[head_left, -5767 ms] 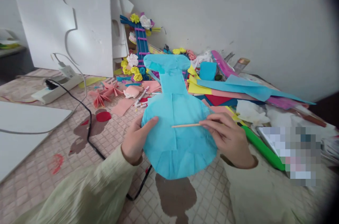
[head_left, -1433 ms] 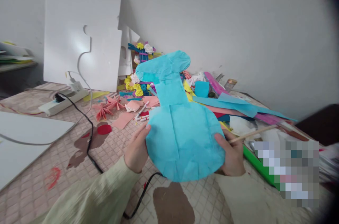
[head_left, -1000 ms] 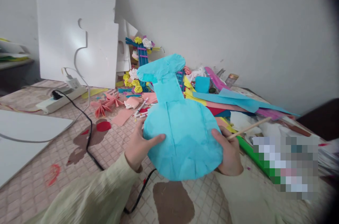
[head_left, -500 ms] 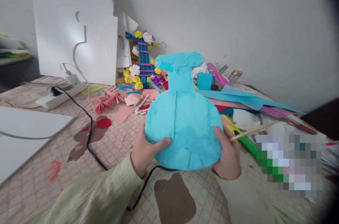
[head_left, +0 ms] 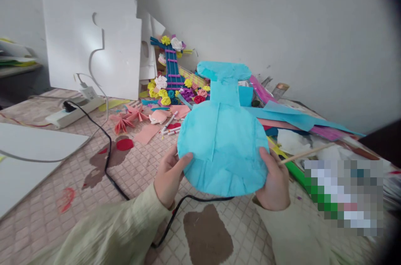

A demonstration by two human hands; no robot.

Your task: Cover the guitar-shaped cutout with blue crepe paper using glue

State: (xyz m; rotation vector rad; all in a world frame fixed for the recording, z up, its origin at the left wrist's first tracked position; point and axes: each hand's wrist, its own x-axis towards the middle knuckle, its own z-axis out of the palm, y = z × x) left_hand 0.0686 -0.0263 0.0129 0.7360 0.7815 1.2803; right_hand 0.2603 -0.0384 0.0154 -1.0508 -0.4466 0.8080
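Note:
Upright over the table I hold a light-blue, paper-covered vase-shaped cutout (head_left: 225, 144), with a round body, short neck and wide flat top. My left hand (head_left: 171, 175) grips its left edge, thumb on the front and fingers behind. On the right edge, my right hand (head_left: 274, 179) is closed the same way. A thin wooden stick (head_left: 307, 153) juts out rightward from behind my right hand's fingers; how it is held there is hidden. Creases and a vertical seam run over the blue paper.
A power strip (head_left: 73, 112) with a black cable (head_left: 108, 169) lies left. White boards (head_left: 94, 48) lean on the wall. Behind stand a flower-decorated blue guitar shape (head_left: 172, 69), pink paper stars (head_left: 123, 122) and markers (head_left: 171, 123). Blue paper sheets (head_left: 288, 115) and a green roll (head_left: 296, 173) lie right.
The blue cutout has shifted slightly to the right and tilts a little differently. My left thumb has slid toward its left edge. Both hands still hold it.

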